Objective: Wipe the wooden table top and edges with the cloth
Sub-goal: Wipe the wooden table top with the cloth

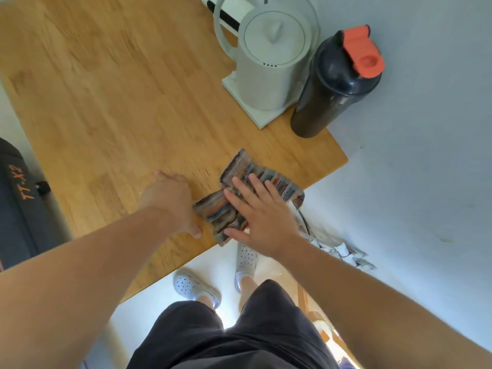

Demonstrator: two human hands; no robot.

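A dark case [24, 209] reads "TT-X2". The black bottle [327, 94] and white kettle [269, 62] are closed, contents hidden. The right hand [263, 214], fingers spread, presses the cloth [217, 209]; the left hand [170, 201] lies flat on the table [106, 102].

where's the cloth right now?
Head view: the cloth lies on the wooden table by its near right corner, under the right hand, with the left hand just left of it and the black bottle farther back.
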